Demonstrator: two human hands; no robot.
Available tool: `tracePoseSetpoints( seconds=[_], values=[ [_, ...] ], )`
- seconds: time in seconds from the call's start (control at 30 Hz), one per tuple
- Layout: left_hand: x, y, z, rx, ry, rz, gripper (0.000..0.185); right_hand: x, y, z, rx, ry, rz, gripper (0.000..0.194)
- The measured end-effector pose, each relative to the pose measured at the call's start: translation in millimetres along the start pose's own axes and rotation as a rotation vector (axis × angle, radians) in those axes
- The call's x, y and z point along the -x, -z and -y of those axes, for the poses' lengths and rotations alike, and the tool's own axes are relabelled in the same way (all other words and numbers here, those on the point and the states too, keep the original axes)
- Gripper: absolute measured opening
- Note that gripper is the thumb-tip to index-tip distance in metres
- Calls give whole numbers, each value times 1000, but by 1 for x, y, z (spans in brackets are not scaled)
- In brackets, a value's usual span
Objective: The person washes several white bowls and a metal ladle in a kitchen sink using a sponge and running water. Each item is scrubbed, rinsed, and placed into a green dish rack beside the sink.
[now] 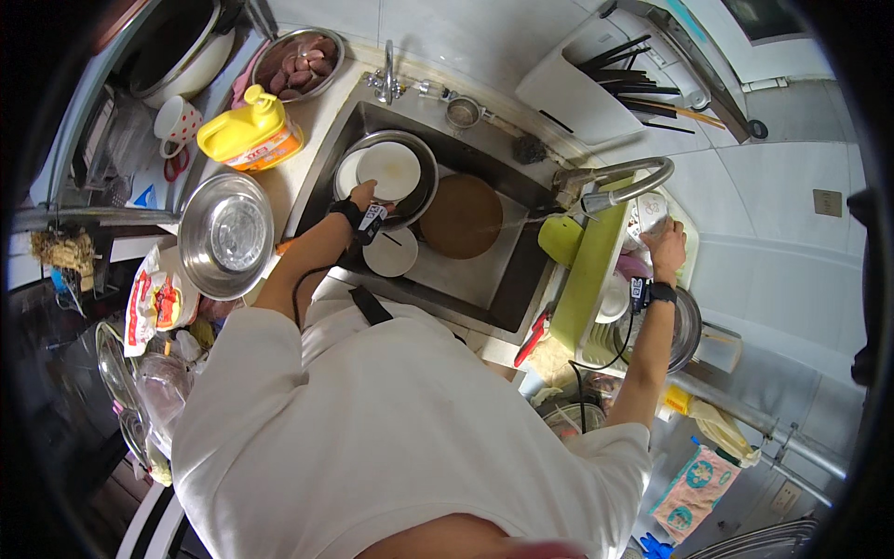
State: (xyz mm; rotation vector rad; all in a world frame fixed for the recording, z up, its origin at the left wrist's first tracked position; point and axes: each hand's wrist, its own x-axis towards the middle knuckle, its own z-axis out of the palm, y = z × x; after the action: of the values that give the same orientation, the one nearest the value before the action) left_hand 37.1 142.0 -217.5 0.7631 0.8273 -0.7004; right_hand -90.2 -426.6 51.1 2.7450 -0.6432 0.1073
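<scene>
My left hand (367, 197) grips the near edge of a white plate (390, 170) over a steel basin (429, 162) in the sink, where more white dishware lies. Below the basin sits another white bowl (390, 253) with a thin dark stick across it. A round brown board (461, 216) lies beside the basin. At the right, my right hand (665, 244) holds a patterned white bowl (649, 211) in the green dish rack (594, 279). White bowls and a pink dish stand near it in the rack.
A curved faucet (628, 182) reaches over the sink's right side, by a light green cloth or sponge (560, 240). Red-handled scissors or a tool (532, 339) lie near the rack. On the left counter stand a yellow detergent bottle (241, 136), an empty steel bowl (227, 234) and a bowl of reddish pieces (299, 66).
</scene>
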Motion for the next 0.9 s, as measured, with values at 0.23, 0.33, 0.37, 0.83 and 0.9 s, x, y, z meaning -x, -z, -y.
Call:
tracePoseSetpoints(
  seconds=[0.23,0.33,0.37,0.83,0.9],
  values=[
    [-28,8,-17,-296,-59,-12,42,28,13,-3,-325,-90,-205,50],
    [-14,-6,-33,-643,-189,-23,46,50,28,11,-492,-103,-311,42],
    [-5,-15,-33,-839,-287,-88,48,59,33,18,-491,-65,-354,41],
    [103,-126,64,-1441,-1377,98,58,150,69,122,-841,63,-418,36],
    [101,-142,72,-1403,-1320,-19,56,161,61,130,-906,47,-382,35]
  ],
)
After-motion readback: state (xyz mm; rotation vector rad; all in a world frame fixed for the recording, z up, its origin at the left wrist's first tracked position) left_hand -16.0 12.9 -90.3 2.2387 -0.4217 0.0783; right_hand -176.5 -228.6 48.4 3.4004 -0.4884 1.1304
